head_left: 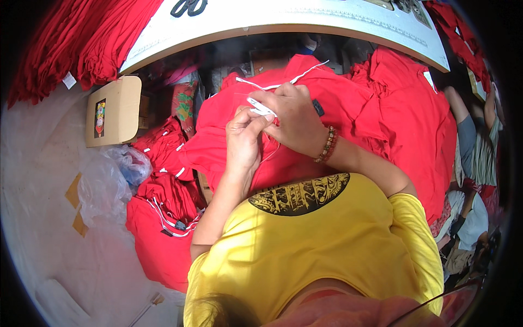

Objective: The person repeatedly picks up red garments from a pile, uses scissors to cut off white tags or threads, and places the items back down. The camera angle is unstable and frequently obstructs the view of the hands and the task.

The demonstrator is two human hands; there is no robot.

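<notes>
- Hands meet over red garment [305, 125] draped on the lap, just below the curved front edge of the white cutting table [283, 22].
- Left hand [243, 143]: fingers pinched on a small white tag [260, 107] at the garment's fold; thumb and forefinger closed on it.
- Right hand [294, 122]: fingers curled over the same tag and cloth from above, grasping; beaded bracelet [327, 145] on its wrist.
- White drawcord [283, 82] runs across the garment, between the hands and the table edge.
- Room to move: tight. Table edge sits close above the hands, red cloth heaped to both sides. Only open patch is pale floor [38, 180], well left of the table.
- Cardboard box [113, 110] below the table's left end: tan, rectangular, with a small multicoloured sticker on its near face. Contents not visible.
- Clear plastic bag [109, 180] below the box, crumpled; something blue inside, can't tell what.
- More red garments with white cords [163, 218] piled on the floor right of the bag.
- Stacked red cloth [71, 43] left of the table, with a small white paper tag hanging off it.
- Black scissors [189, 7] lie on the tabletop near its left end.
- Another person [474, 147], seated, below the table's right end, apart from the hands.
</notes>
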